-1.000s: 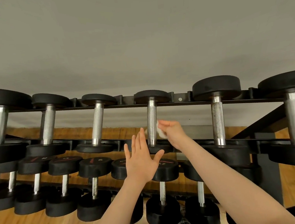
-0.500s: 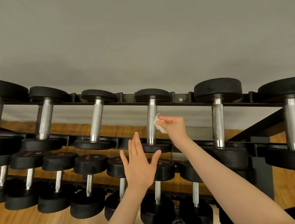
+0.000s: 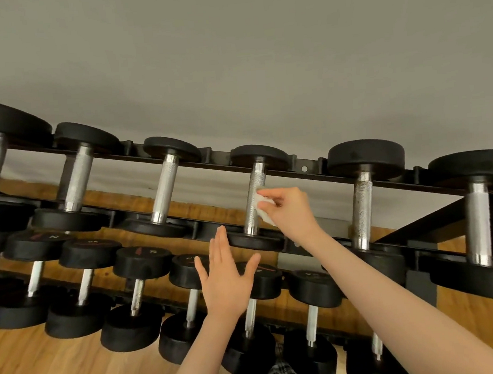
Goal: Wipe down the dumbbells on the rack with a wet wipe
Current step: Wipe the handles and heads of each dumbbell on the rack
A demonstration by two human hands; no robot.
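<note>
Grey wall, top rack tier: knurled dumbbell handle runs twelve-to-six; right hand pinches wet wipe at its three o'clock. Left hand flat, empty.

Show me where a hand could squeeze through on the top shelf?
There are open gaps between neighbouring handles, like the one between the dumbbell being wiped and the bigger dumbbell beside it, though the right hand with the wet wipe fills part of it. The left hand hovers in front. The lower row is packed tight.
</note>
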